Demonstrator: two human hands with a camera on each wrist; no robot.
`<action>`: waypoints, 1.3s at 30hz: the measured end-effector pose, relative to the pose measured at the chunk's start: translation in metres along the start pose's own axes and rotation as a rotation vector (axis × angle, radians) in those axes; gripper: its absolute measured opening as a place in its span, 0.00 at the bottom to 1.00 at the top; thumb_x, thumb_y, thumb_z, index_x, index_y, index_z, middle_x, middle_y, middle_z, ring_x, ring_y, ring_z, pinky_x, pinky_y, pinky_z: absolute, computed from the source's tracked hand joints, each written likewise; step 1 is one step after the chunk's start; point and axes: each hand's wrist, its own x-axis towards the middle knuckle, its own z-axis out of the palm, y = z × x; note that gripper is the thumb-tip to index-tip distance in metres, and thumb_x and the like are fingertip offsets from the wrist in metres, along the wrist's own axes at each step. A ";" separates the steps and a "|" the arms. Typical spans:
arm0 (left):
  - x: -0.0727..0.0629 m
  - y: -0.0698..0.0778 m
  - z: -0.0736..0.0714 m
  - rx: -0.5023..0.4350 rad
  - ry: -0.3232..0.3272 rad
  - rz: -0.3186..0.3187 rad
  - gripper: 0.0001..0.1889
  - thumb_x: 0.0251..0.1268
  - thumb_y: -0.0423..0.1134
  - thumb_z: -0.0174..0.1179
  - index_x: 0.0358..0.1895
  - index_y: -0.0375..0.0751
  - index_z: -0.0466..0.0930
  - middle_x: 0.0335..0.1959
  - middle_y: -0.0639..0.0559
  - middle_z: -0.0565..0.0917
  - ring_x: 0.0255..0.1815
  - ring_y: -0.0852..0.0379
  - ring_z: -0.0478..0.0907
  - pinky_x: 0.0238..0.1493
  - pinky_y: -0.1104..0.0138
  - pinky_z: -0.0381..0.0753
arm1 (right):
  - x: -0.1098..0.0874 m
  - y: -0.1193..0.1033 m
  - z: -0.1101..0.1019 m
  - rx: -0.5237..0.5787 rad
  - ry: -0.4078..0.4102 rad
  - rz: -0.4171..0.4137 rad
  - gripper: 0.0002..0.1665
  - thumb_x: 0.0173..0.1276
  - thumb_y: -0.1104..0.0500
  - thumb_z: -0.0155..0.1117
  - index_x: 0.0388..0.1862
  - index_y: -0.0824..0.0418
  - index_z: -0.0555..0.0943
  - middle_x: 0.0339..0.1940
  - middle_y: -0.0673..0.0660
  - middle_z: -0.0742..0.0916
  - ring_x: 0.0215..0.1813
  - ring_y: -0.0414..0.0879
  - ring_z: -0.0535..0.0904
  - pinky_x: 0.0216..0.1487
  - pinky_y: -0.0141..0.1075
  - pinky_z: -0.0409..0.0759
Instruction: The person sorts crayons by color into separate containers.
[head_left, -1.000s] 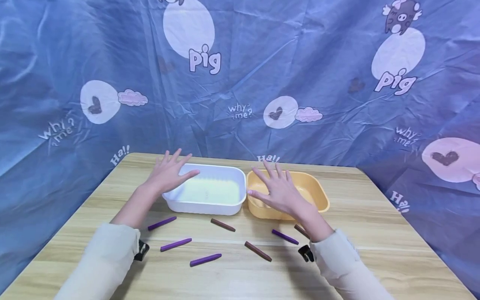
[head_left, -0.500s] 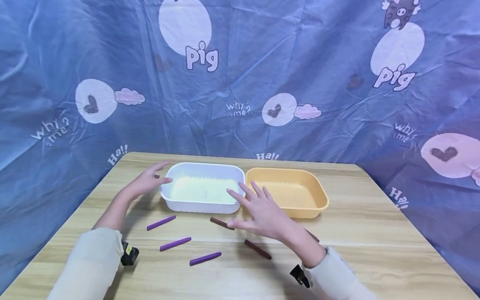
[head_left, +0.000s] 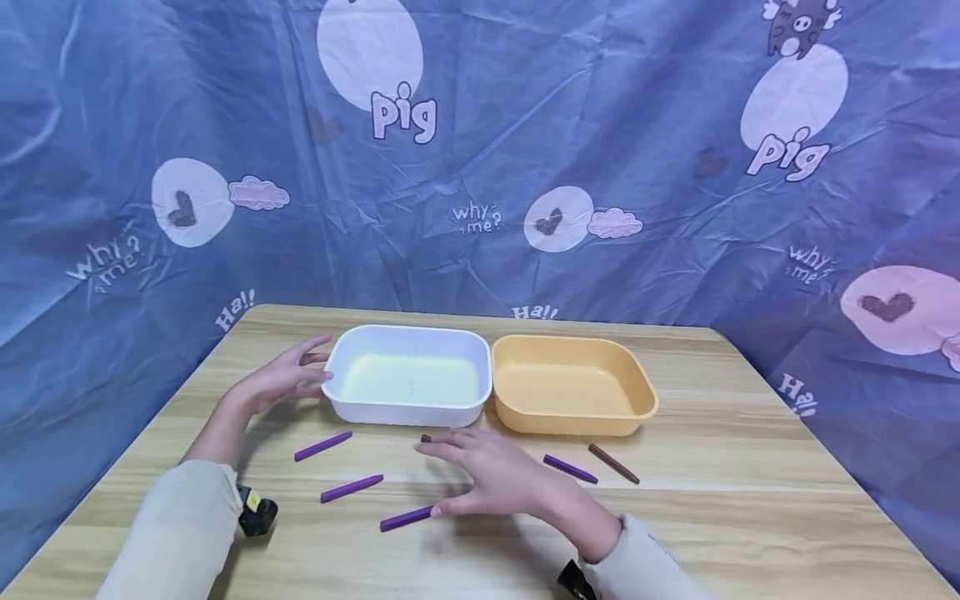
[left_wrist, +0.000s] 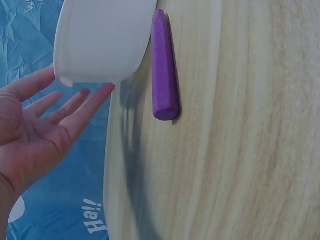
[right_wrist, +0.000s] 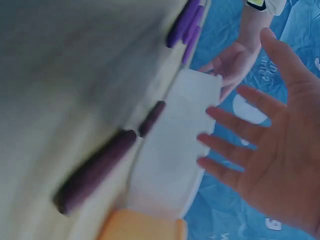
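My left hand point(head_left: 281, 379) is at the left end of the white plastic basin point(head_left: 408, 415). Its thumb is at the basin's rim, and the extended fingers point(left_wrist: 82, 107) touch or nearly touch the end wall. Over the middle of the table my right hand point(head_left: 498, 475) hovers with spread fingers and nothing in its grasp. It hides most of one brown crayon point(head_left: 426, 438) in the head view; two brown crayons, the nearer one point(right_wrist: 95, 172), show below it in the right wrist view. Purple crayons lie left of it: a far one point(head_left: 322, 446), a middle one point(head_left: 352, 488) and a near one point(head_left: 405, 518).
An orange basin point(head_left: 573, 423) stands against the white one's right side. To the right on the wooden table point(head_left: 750, 467) lie another purple crayon point(head_left: 571, 468) and a brown crayon point(head_left: 614, 463). A blue printed cloth point(head_left: 480, 150) hangs behind the table.
My left hand has moved left from above the white basin, then in to its left end. The right hand has come from over the orange basin toward me and leftward, lower above the crayons.
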 end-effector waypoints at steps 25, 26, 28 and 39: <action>0.001 0.000 -0.003 -0.025 -0.017 -0.015 0.43 0.61 0.24 0.52 0.72 0.38 0.31 0.67 0.24 0.43 0.61 0.32 0.59 0.52 0.51 0.73 | 0.026 0.012 0.027 0.262 -0.267 -0.080 0.25 0.52 0.66 0.70 0.51 0.53 0.81 0.30 0.43 0.76 0.31 0.29 0.71 0.35 0.17 0.69; 0.001 0.000 -0.002 -0.025 -0.016 -0.015 0.43 0.62 0.24 0.52 0.72 0.38 0.31 0.67 0.24 0.43 0.61 0.31 0.59 0.52 0.51 0.73 | 0.025 0.012 0.027 0.262 -0.271 -0.084 0.25 0.52 0.67 0.70 0.51 0.53 0.81 0.30 0.43 0.77 0.31 0.28 0.71 0.36 0.17 0.69; 0.000 0.000 -0.001 -0.025 -0.013 -0.013 0.43 0.61 0.24 0.52 0.72 0.39 0.31 0.67 0.25 0.43 0.61 0.31 0.58 0.53 0.50 0.73 | 0.025 0.012 0.027 0.250 -0.277 -0.087 0.24 0.52 0.67 0.69 0.50 0.53 0.81 0.29 0.42 0.76 0.32 0.28 0.71 0.36 0.16 0.69; -0.007 -0.002 0.007 -0.015 0.014 -0.004 0.43 0.62 0.24 0.51 0.72 0.38 0.32 0.67 0.24 0.43 0.61 0.31 0.59 0.52 0.51 0.74 | 0.020 0.005 0.028 0.192 -0.304 -0.102 0.21 0.55 0.65 0.68 0.49 0.51 0.82 0.26 0.41 0.75 0.29 0.28 0.68 0.32 0.16 0.67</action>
